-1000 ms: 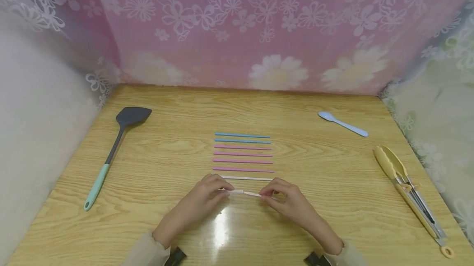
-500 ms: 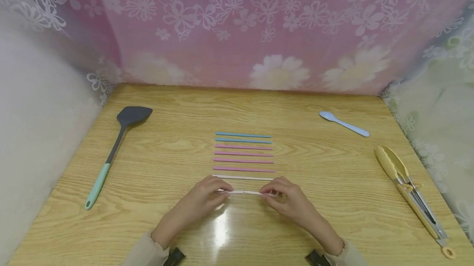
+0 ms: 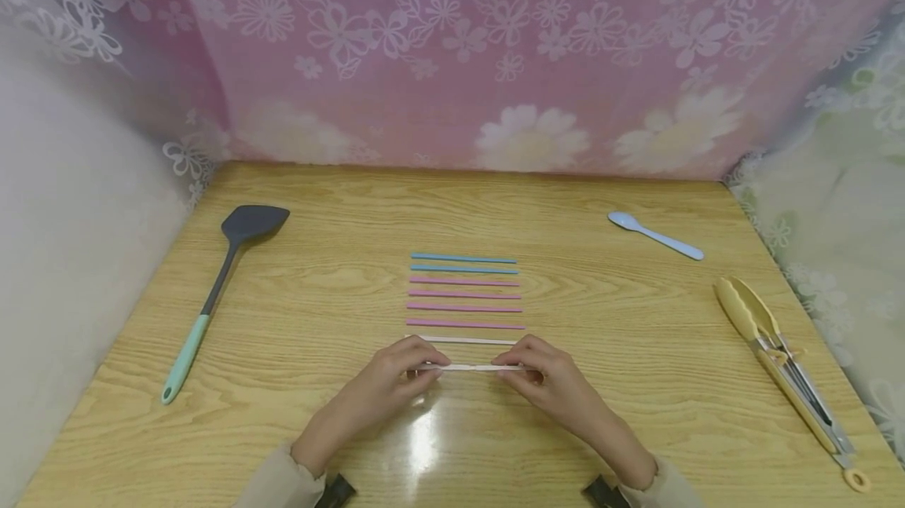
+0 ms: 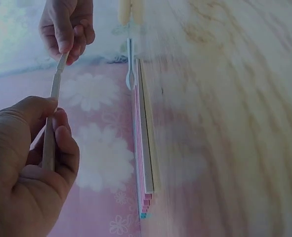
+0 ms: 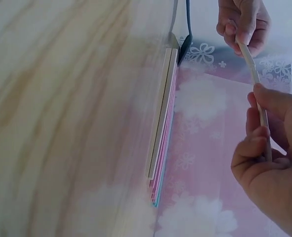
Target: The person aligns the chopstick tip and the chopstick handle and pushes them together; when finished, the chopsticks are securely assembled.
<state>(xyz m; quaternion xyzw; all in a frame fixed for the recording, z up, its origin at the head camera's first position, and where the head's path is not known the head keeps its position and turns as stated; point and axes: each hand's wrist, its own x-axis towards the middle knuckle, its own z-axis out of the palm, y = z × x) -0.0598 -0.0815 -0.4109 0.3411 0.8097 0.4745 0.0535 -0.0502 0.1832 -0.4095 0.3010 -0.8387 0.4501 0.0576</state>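
Observation:
A thin white stick (image 3: 472, 367) spans both hands just above the table, with a small step or crack near its middle. My left hand (image 3: 401, 370) pinches its left part between thumb and fingers, and my right hand (image 3: 543, 370) pinches the right part. In the left wrist view the held stick (image 4: 55, 86) runs from my left palm to the right fingertips, with an uneven joint; a slight bend shows in the right wrist view. Just beyond the hands lies another white stick (image 3: 463, 340), then several pink sticks (image 3: 464, 308) and two blue sticks (image 3: 463, 258), all roughly parallel.
A spatula (image 3: 225, 276) with a dark head and mint handle lies at the left of the wooden table (image 3: 318, 257). On the right are a pale blue spoon (image 3: 657, 236) and cream-tipped tongs (image 3: 785, 374). A pink flowered cloth (image 3: 452, 60) hangs behind the table.
The held stick showed a visible offset at its middle a second ago; its two parts now line up nearly straight. Both hands stay in almost the same place.

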